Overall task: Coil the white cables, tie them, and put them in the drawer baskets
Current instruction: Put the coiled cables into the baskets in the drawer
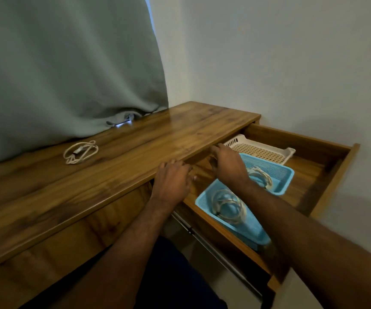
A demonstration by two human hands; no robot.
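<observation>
A coiled white cable [80, 152] lies on the wooden desk top [135, 139], far left of my hands. The drawer [327, 161] stands pulled out on the right. A near blue basket [204, 198] holds a coiled cable [229, 205]; a second blue basket [278, 169] behind it holds another coil [261, 176]. A cream basket [260, 148] sits at the back with nothing in it. My left hand [171, 179] hovers at the desk's front edge, fingers loosely bent, holding nothing. My right hand [226, 162] reaches over the drawer toward the desk edge, fingers extended, with nothing in it.
A grey-green curtain [68, 63] hangs over the back left of the desk, with a small object [122, 122] showing under its hem. A white wall [291, 63] closes the right side. The drawer's metal rail [202, 237] runs below the front.
</observation>
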